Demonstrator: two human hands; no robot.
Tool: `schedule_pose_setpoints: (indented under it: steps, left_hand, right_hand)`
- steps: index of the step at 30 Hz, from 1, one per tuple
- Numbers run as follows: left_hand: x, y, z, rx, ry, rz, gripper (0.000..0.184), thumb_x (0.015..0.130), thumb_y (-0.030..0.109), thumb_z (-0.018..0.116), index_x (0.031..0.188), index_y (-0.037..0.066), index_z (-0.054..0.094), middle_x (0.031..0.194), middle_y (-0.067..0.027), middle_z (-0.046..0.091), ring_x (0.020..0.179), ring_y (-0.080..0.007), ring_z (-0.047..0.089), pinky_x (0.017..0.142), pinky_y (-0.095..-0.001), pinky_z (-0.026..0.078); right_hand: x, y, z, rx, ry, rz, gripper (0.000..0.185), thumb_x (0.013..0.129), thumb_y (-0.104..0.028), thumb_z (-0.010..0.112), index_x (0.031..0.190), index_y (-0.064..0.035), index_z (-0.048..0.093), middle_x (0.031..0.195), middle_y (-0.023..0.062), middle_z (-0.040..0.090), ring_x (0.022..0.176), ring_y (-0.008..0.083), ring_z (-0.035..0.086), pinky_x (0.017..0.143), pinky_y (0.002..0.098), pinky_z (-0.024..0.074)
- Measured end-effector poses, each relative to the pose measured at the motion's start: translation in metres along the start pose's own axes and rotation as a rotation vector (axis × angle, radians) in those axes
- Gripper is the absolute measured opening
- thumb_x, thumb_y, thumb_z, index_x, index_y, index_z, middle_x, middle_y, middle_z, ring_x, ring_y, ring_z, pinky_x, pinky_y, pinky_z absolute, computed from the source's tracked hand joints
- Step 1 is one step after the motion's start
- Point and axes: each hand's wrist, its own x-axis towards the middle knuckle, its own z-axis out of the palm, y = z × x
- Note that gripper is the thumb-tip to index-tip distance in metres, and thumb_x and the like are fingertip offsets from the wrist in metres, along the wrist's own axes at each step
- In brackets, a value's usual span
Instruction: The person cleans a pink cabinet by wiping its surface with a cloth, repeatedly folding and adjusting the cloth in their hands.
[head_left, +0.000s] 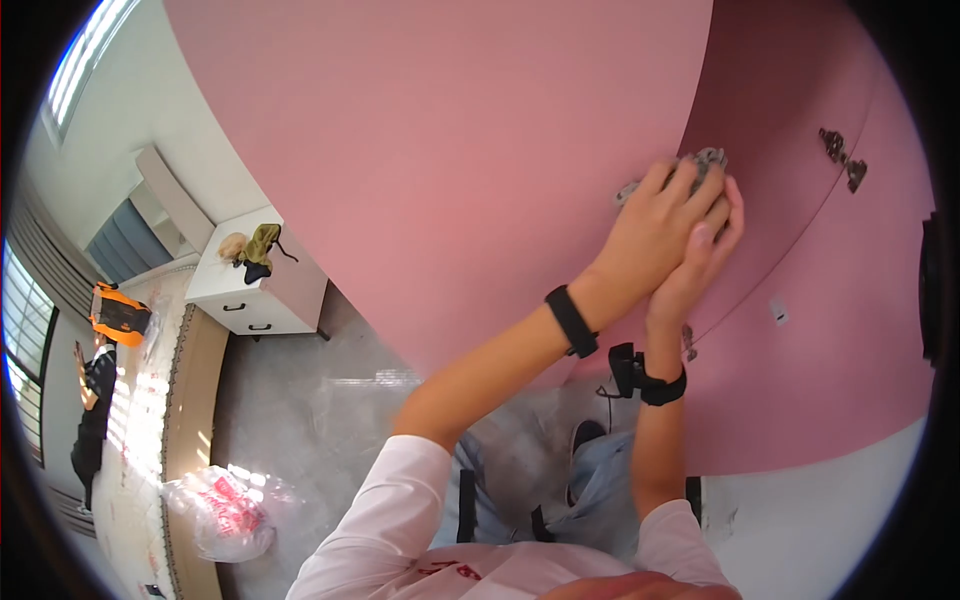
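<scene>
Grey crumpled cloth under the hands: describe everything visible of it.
The grey, mottled, crumpled cloth looks like soft fabric. It is bunched near an edge of the large pink panel. The person's bare left hand covers its middle, with bits showing on either side. Whether the bare right hand touches it is hidden.

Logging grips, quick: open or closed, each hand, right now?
Left hand: closed over the cloth.
Right hand: against the left, partly hidden; grip cannot be told.
</scene>
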Motion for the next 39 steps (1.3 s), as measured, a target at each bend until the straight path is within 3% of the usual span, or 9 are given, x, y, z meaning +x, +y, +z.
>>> schedule_pose_setpoints:
  steps: [4, 9, 11, 13, 15, 18, 26, 34, 39]
  left_hand:
    - [-0.002, 0.005, -0.002, 0.209, -0.108, 0.057, 0.026, 0.082, 0.018, 0.065, 0.106, 0.010, 0.068, 0.127, -0.0054, 0.066, 0.106, -0.0251, 0.060, 0.091, -0.0405, 0.047]
    - [-0.018, -0.026, -0.032, -0.034, 0.041, 0.019, 0.019, 0.081, 0.018, 0.068, 0.100, 0.017, 0.070, 0.130, -0.0036, 0.067, 0.107, -0.0255, 0.061, 0.087, -0.0413, 0.047]
    - [-0.029, -0.038, -0.050, 0.013, 0.052, 0.002, 0.019, 0.081, 0.018, 0.068, 0.099, 0.018, 0.071, 0.131, -0.0036, 0.066, 0.108, -0.0261, 0.062, 0.087, -0.0415, 0.048]
    - [-0.041, -0.045, -0.071, 0.050, 0.089, -0.025, 0.019, 0.081, 0.017, 0.068, 0.099, 0.018, 0.072, 0.133, -0.0036, 0.066, 0.108, -0.0266, 0.062, 0.087, -0.0417, 0.050]
    - [-0.056, -0.052, -0.101, 0.145, -0.220, -0.144, 0.057, 0.089, 0.033, 0.077, 0.143, 0.021, 0.061, 0.157, -0.0163, 0.048, 0.126, -0.0376, 0.055, 0.111, -0.0515, 0.042]
    - [-0.069, -0.074, -0.113, 0.223, 0.163, -0.188, 0.023, 0.081, 0.018, 0.070, 0.104, 0.017, 0.074, 0.135, -0.0035, 0.066, 0.109, -0.0282, 0.062, 0.089, -0.0413, 0.051]
    - [-0.116, -0.120, -0.216, 0.447, 0.096, -0.266, 0.043, 0.075, 0.022, 0.078, 0.116, 0.012, 0.070, 0.139, -0.0105, 0.063, 0.114, -0.0334, 0.062, 0.091, -0.0428, 0.052]
    - [-0.182, -0.106, -0.268, 0.413, 0.034, -0.791, 0.055, 0.073, 0.002, 0.078, 0.127, 0.006, 0.065, 0.133, -0.0161, 0.064, 0.122, -0.0387, 0.061, 0.102, -0.0460, 0.050]
    - [-0.131, -0.085, -0.232, 0.445, 0.177, -0.590, 0.051, 0.075, 0.006, 0.080, 0.124, 0.009, 0.068, 0.133, -0.0145, 0.065, 0.121, -0.0357, 0.059, 0.103, -0.0479, 0.045]
  right_hand:
    - [-0.008, -0.013, 0.008, 0.169, 0.092, 0.175, 0.059, 0.104, -0.039, 0.040, 0.151, -0.0030, 0.039, 0.156, 0.0151, 0.041, 0.143, 0.0301, 0.043, 0.118, 0.0467, 0.0359]
    - [-0.032, -0.032, 0.058, 0.231, 0.140, 0.147, 0.059, 0.102, -0.035, 0.042, 0.149, -0.0013, 0.042, 0.157, 0.0176, 0.040, 0.144, 0.0337, 0.042, 0.118, 0.0505, 0.0354]
    - [-0.046, -0.037, 0.076, 0.437, 0.085, 0.162, 0.075, 0.100, -0.057, 0.059, 0.160, -0.0178, 0.036, 0.167, 0.0102, 0.029, 0.152, 0.0315, 0.029, 0.122, 0.0592, 0.0267]
    - [-0.053, -0.028, 0.076, 0.238, 0.003, 0.001, 0.068, 0.101, -0.049, 0.055, 0.154, -0.0091, 0.042, 0.162, 0.0161, 0.034, 0.148, 0.0342, 0.034, 0.120, 0.0560, 0.0309]
    - [-0.061, -0.021, 0.087, 0.125, -0.097, -0.191, 0.059, 0.099, -0.038, 0.055, 0.144, -0.0004, 0.054, 0.157, 0.0233, 0.039, 0.145, 0.0382, 0.039, 0.118, 0.0537, 0.0349]
    - [-0.073, -0.028, 0.107, 0.200, -0.237, -0.174, 0.055, 0.096, -0.035, 0.059, 0.139, 0.0001, 0.060, 0.155, 0.0248, 0.041, 0.144, 0.0393, 0.041, 0.118, 0.0536, 0.0345]
    - [-0.093, -0.055, 0.156, 0.622, -0.795, -0.034, 0.050, 0.093, -0.018, 0.063, 0.140, -0.0027, 0.064, 0.157, 0.0200, 0.049, 0.151, 0.0381, 0.039, 0.121, 0.0509, 0.0325]
    - [-0.138, -0.076, 0.157, 0.523, -1.257, 0.221, 0.059, 0.092, -0.014, 0.070, 0.149, -0.0103, 0.056, 0.165, 0.0187, 0.036, 0.153, 0.0378, 0.035, 0.116, 0.0456, 0.0442]
    - [-0.116, -0.089, 0.122, 0.396, -1.056, 0.072, 0.057, 0.093, -0.017, 0.069, 0.149, -0.0113, 0.057, 0.165, 0.0218, 0.036, 0.152, 0.0423, 0.036, 0.118, 0.0506, 0.0402]
